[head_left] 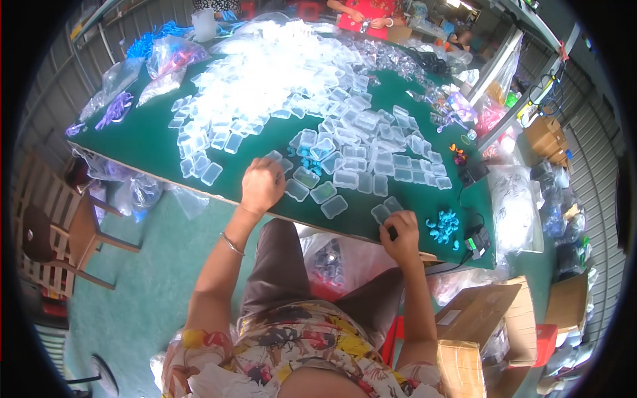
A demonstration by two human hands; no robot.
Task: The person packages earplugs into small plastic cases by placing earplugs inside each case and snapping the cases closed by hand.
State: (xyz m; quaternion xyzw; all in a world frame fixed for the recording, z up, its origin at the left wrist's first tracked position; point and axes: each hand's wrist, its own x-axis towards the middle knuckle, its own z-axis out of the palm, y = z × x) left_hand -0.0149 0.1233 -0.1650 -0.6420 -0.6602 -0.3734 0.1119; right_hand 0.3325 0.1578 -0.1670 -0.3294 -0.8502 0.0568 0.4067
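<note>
On the green table [149, 129], my left hand [262, 186] is at the front edge, its fingers bent together beside a clear plastic box [295, 190]. What the fingers hold, if anything, is too small to make out. My right hand [401, 235] is closed on a small black object [392, 233], next to open clear boxes [381, 213]. Small blue pieces [310, 162] lie among boxes between the hands. Another heap of blue pieces [442, 226] sits right of my right hand. A large bright pile of clear boxes [265, 73] spreads over the table behind.
Plastic bags [174, 56] and purple items [116, 109] lie at the table's left. Black devices [476, 240] with a cable are at the right corner. A wooden chair [86, 232] stands left, cardboard boxes [478, 315] lower right. A person in red [366, 16] is across the table.
</note>
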